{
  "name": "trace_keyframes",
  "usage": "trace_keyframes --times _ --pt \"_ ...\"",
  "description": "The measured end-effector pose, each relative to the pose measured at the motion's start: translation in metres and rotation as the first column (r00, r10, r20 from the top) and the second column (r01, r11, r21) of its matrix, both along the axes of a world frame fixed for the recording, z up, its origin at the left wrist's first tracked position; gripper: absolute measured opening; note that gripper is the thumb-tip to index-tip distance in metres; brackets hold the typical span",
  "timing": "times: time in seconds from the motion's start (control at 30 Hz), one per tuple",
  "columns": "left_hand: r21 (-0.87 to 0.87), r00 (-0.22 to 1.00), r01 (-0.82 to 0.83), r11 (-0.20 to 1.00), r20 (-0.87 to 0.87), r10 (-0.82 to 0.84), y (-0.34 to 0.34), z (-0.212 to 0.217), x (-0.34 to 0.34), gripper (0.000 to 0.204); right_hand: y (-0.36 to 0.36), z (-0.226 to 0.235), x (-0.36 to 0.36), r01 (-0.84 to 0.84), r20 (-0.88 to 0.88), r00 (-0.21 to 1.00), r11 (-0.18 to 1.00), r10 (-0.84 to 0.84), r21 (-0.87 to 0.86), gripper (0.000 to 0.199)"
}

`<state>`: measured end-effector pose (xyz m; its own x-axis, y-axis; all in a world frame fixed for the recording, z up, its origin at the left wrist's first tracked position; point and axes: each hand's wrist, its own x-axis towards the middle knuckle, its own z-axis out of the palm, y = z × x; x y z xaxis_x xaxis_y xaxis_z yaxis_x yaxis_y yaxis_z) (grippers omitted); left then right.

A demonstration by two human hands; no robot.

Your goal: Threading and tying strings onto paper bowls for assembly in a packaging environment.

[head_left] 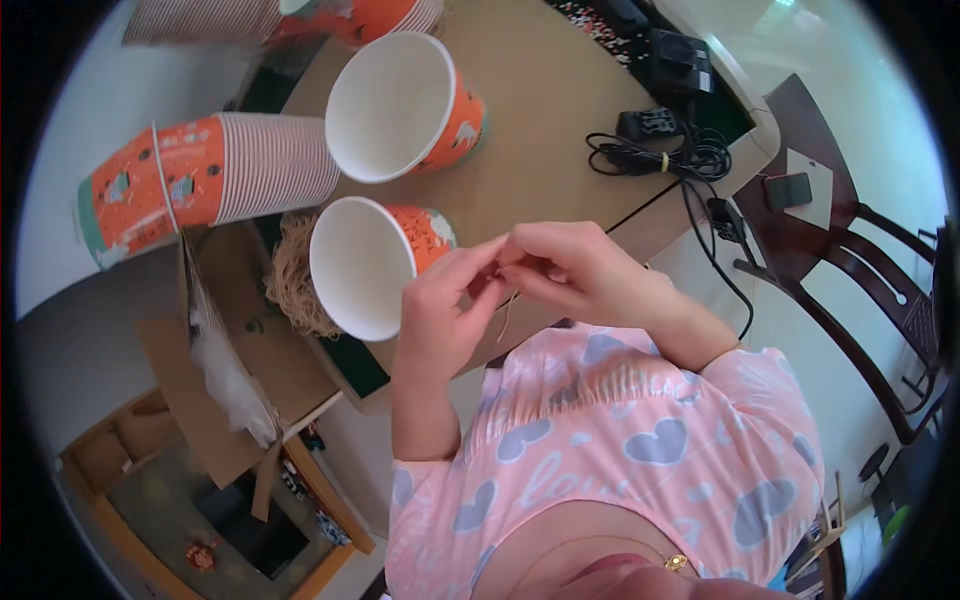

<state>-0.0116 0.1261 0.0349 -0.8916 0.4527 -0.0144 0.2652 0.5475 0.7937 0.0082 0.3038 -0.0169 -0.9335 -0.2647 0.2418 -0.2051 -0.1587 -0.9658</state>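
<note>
My left hand (446, 305) and my right hand (585, 268) meet in front of my chest, over the table's near edge, fingertips pinched together. From between them hangs a thin tan strand (508, 312); the part inside the fingers is hidden. Just left of my left hand, a white-lined orange paper cup (362, 268) lies tilted, its mouth facing me. Beyond it stands a second, similar paper cup (390, 108). Left of the cups is a long stack of nested paper cups (225, 175) with a pale band around it. A heap of tan strands (295, 280) sits beside the nearer cup.
The brown table (545, 110) carries black coiled cables and an adapter (665, 145) at the right. More stacked cups (350, 18) lie at the far left. An open cardboard box (235, 340) is left of the table. A dark wooden chair (830, 220) holding a phone (788, 191) stands right.
</note>
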Motion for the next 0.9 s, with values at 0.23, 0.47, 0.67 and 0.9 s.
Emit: trace_keyframes --times 0.23,0.47,0.67,0.9 --pt "-0.117 0.994 -0.104 0.988 0.000 0.105 -0.011 0.009 -0.009 0.015 0.018 0.004 -0.011 -0.025 0.118 0.993 0.971 -0.003 0.238 0.008" --pt "-0.162 0.990 -0.134 0.978 -0.066 0.125 -0.017 0.010 -0.023 0.011 -0.019 -0.001 -0.023 0.055 0.110 0.992 0.998 -0.054 -0.007 0.014" --pt "-0.131 0.990 -0.070 0.989 -0.133 0.052 -0.024 0.011 -0.037 0.010 -0.023 -0.008 -0.028 0.113 0.087 0.989 0.991 -0.119 0.065 0.008" --pt "-0.317 0.924 -0.091 0.944 -0.381 -0.039 -0.016 0.020 -0.090 0.021 -0.040 -0.040 -0.054 0.303 0.351 0.916 0.906 -0.192 -0.295 0.009"
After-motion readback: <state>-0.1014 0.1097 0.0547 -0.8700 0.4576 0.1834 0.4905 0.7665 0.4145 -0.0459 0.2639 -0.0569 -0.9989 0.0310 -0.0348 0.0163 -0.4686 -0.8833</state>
